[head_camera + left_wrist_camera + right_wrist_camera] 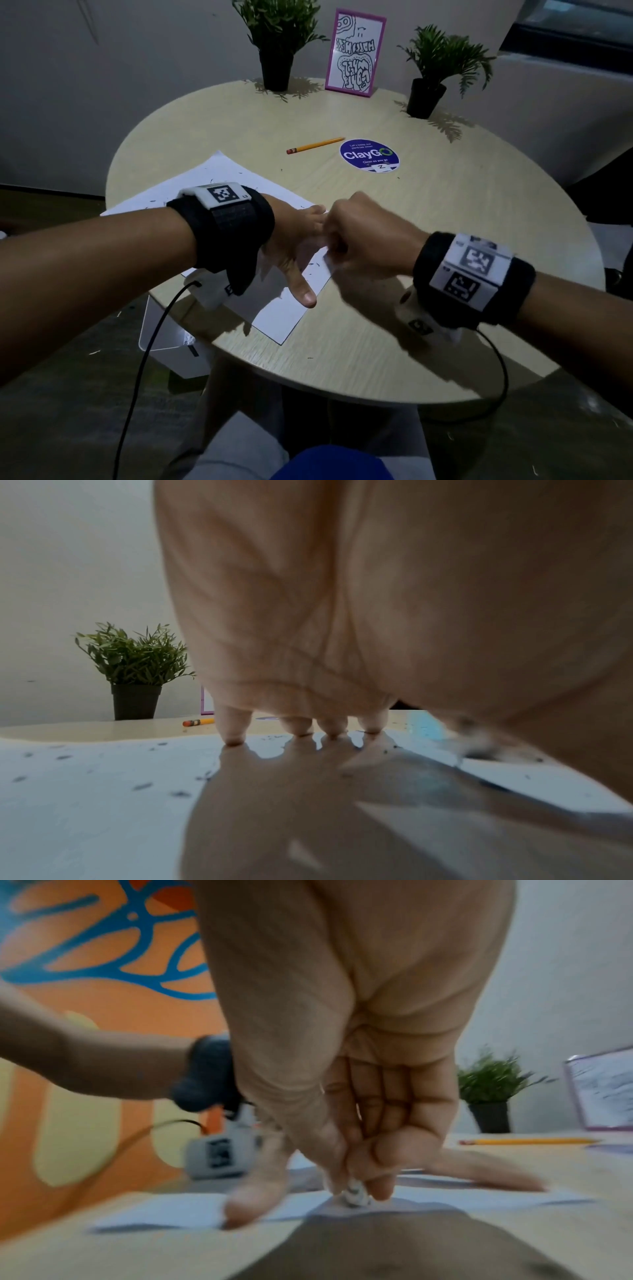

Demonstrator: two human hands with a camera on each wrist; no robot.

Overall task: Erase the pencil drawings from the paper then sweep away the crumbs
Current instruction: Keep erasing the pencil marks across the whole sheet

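Note:
A white sheet of paper (219,178) lies at the left of the round wooden table (445,274), dotted with dark eraser crumbs (142,786). My left hand (294,246) presses flat on the sheet with fingers spread and straight, its fingertips (234,739) touching the paper. My right hand (363,233) sits just right of it, fingers curled, pinching a small white eraser (356,1194) whose tip is down on the paper's right edge. The right hand looks blurred. Faint pencil marks (317,263) show between the two hands.
A yellow pencil (315,145) and a round blue ClayGo sticker (370,156) lie beyond the hands. Two potted plants (277,44) (435,72) and a purple-framed drawing (354,53) stand at the far edge. A white box (171,335) sits below the table's left rim.

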